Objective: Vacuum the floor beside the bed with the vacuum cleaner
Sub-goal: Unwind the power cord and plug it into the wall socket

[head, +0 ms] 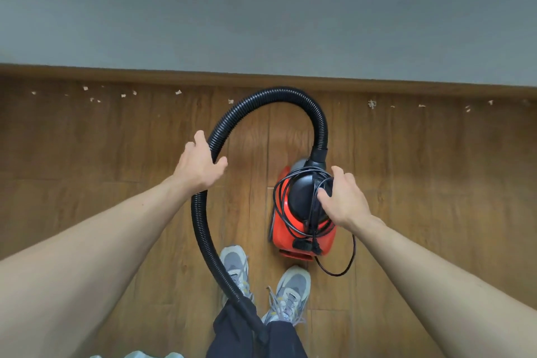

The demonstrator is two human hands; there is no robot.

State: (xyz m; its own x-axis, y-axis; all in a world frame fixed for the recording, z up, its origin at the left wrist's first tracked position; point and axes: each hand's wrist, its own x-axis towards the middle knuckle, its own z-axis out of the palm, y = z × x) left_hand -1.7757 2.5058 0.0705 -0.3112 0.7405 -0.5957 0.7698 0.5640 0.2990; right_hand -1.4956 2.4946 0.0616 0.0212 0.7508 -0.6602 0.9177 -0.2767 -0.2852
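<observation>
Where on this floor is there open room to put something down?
Bare floor lies left of the hose loop, short of the scraps by the baseboard, and right of the vacuum cleaner. The middle is crowded: hose, vacuum cleaner, loose cord and both shoes sit close together.

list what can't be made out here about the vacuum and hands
Head view:
Right hand: its back hides whether the fingers grip the cord or the vacuum cleaner.
Hose end: dark against dark trousers, nozzle unclear.
Pale scraps by the skirting: too small to identify.
Bed: out of frame.
</observation>
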